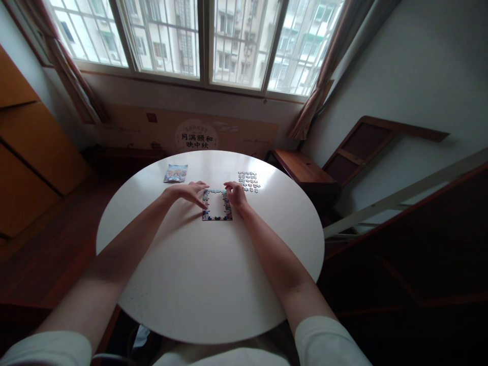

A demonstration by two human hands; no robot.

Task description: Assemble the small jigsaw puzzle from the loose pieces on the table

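The jigsaw border (217, 219) was joined on the table (198, 284); loose pieces (250, 179) were left unplaced. The left hand (186, 191) was half spread over the border; whether the curled right hand (235, 194) held anything couldn't be told.

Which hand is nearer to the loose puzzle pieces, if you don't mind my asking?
Right. The right hand is just left of the loose puzzle pieces; the left hand is farther away, at the opposite side of the puzzle border.

The left grip (188, 191) and the right grip (235, 195) are at two sides of a puzzle border (217, 218) on the white bench (198, 274).
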